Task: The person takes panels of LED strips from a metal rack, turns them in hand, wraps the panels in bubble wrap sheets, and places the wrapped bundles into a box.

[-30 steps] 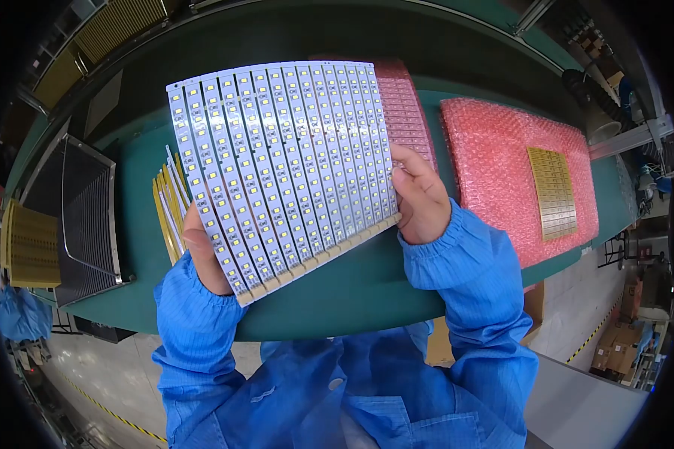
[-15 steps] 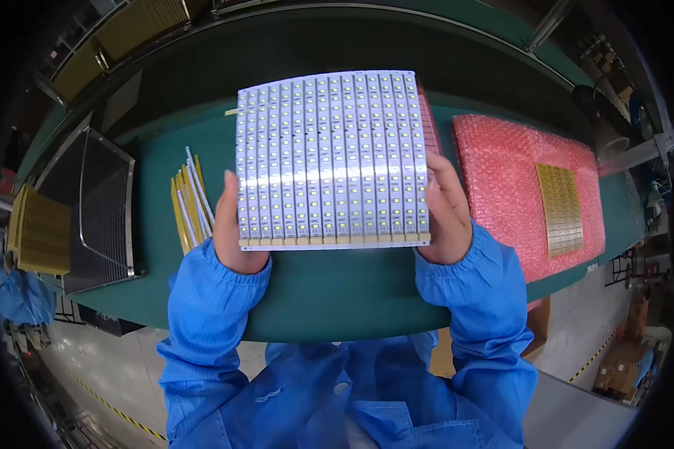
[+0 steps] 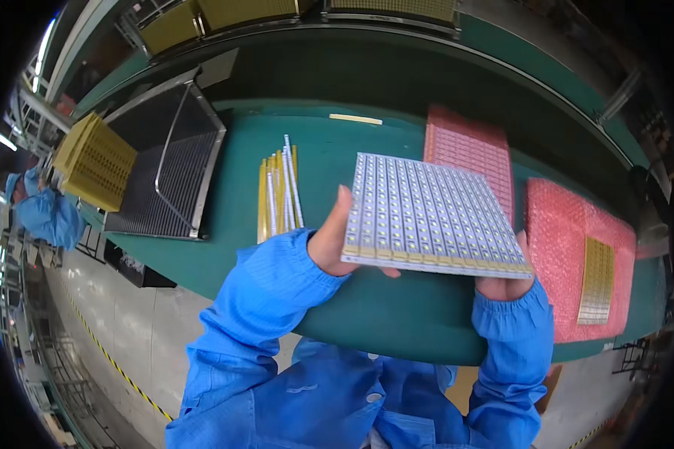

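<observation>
A white LED panel (image 3: 430,217), made of many narrow strips dotted with small LEDs, is held above the green table, its far edge tilted away from me. My left hand (image 3: 331,241) grips its left edge, thumb on the upper side and fingertips showing beneath. At the near right corner, my right hand (image 3: 508,286) is closed on the panel with most of its fingers hidden underneath. Behind the panel lies a pink bubble-wrap sheet (image 3: 472,142), partly covered by it. Loose white and yellow strips (image 3: 279,191) lie in a pile left of my hands.
To the left stands a black slotted rack (image 3: 191,161) beside stacked yellow boards (image 3: 101,161). A larger pink bubble-wrap piece (image 3: 554,224) at right carries a yellow panel (image 3: 597,280). One pale strip (image 3: 356,119) lies near the table's back. A person in blue (image 3: 49,213) is far left.
The panel has gone from facing me upright to a flatter tilt. Both hands have shifted right in view with it, and my view has turned left.
</observation>
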Demonstrator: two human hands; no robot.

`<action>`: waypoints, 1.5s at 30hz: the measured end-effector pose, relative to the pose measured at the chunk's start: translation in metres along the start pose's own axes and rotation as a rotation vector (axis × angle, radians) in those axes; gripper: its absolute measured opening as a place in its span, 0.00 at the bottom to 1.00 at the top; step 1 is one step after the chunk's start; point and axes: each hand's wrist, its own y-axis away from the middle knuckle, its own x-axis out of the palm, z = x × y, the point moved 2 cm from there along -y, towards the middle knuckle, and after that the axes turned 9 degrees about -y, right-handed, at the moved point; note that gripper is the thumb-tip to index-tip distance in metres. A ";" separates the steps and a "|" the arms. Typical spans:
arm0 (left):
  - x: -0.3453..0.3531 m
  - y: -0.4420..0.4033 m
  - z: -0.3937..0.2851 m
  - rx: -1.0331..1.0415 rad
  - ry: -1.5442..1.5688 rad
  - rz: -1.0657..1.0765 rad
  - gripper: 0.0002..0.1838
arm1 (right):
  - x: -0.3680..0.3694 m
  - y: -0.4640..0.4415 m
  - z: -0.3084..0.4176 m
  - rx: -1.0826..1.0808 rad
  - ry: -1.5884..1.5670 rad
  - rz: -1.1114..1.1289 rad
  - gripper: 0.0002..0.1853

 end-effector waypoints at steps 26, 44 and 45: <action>-0.011 -0.002 0.007 0.096 0.201 0.116 0.47 | -0.014 0.009 0.003 0.080 0.091 0.036 0.34; -0.005 -0.005 0.001 0.085 0.274 0.023 0.45 | 0.006 0.004 -0.001 0.067 0.058 0.074 0.27; -0.007 -0.004 0.002 0.085 0.249 0.014 0.45 | 0.006 0.004 0.000 0.060 0.061 0.070 0.27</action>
